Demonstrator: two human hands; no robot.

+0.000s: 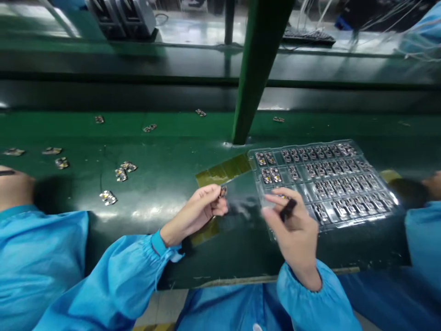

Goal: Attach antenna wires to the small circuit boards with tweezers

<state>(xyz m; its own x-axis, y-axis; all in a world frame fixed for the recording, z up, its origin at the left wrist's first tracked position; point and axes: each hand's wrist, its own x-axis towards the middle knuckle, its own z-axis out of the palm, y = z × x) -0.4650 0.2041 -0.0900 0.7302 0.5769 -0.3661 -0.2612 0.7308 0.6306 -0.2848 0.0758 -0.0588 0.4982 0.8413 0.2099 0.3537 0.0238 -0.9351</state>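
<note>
My left hand point(206, 204) pinches a small circuit board point(223, 191) between thumb and fingertips, just left of the clear plastic tray point(303, 191). My right hand point(296, 225), slightly blurred, is over the tray's near left corner. A short black stick-like tool point(288, 210) lies in its grip; the tool's kind is not clear. Rows of small circuit boards point(339, 187) fill many of the tray's pockets, and several pockets at the left and middle are bare. Part of the tray's lower left is hidden behind my right hand.
Loose circuit boards point(121, 174) lie scattered to the left and along the back. Amber tape strips point(223, 171) stick to the green bench point(151, 156). A green post point(253, 73) rises behind the tray. A co-worker's hand point(15, 187) is at left, another person's sleeve point(425, 234) at right.
</note>
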